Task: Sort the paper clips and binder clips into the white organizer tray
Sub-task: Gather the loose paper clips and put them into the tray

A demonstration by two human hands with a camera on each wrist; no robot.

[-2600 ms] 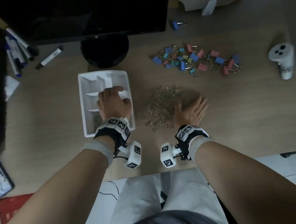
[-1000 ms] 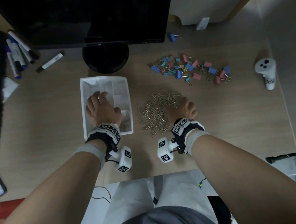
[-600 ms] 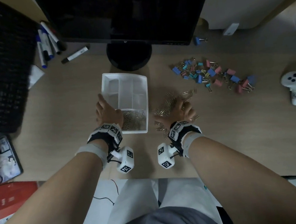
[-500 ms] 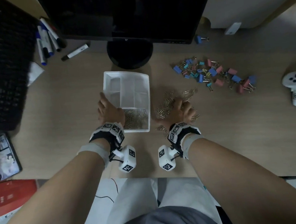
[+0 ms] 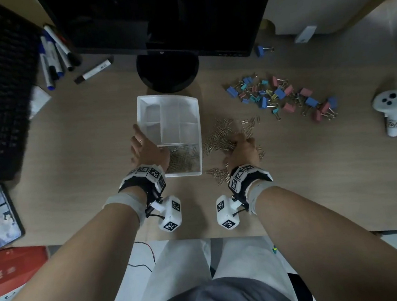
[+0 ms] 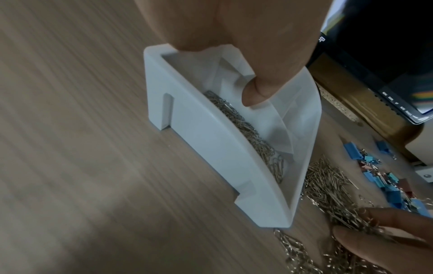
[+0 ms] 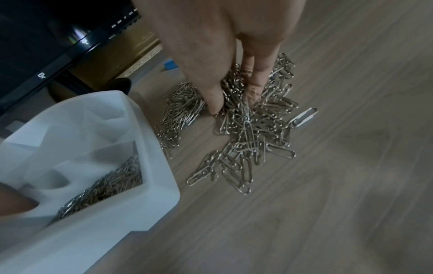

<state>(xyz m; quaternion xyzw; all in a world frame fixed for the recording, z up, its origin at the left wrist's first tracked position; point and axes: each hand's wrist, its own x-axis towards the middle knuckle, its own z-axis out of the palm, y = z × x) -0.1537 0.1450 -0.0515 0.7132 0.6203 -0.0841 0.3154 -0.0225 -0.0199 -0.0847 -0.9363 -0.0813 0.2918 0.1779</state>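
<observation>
Desk [image 5: 294, 189]: wooden surface carrying all the task items, with a monitor [image 5: 154, 20] along its far edge. Tray [image 5: 197, 116]: white organizer near the middle of the desk, just in front of the monitor base; its near compartment already holds a layer of paper clips, while the far compartments appear empty. Binder clips [image 5: 282, 97]: coloured scatter toward the far right of the desk, well apart from the tray; none seems to have been sorted yet. Paper clips [image 7: 255, 129]: loose heap on the desk just beside the tray's right wall, still sizeable. Left hand [image 5: 147, 150]: grips the tray's near left corner, thumb hooked inside over the wall, steadying it. Right hand [image 5: 241, 150]: fingers curled down into the heap, pinching up a bunch of paper clips. Judged progress: an early stage, with part of the paper clips transferred, the remainder and all binder clips outstanding.
</observation>
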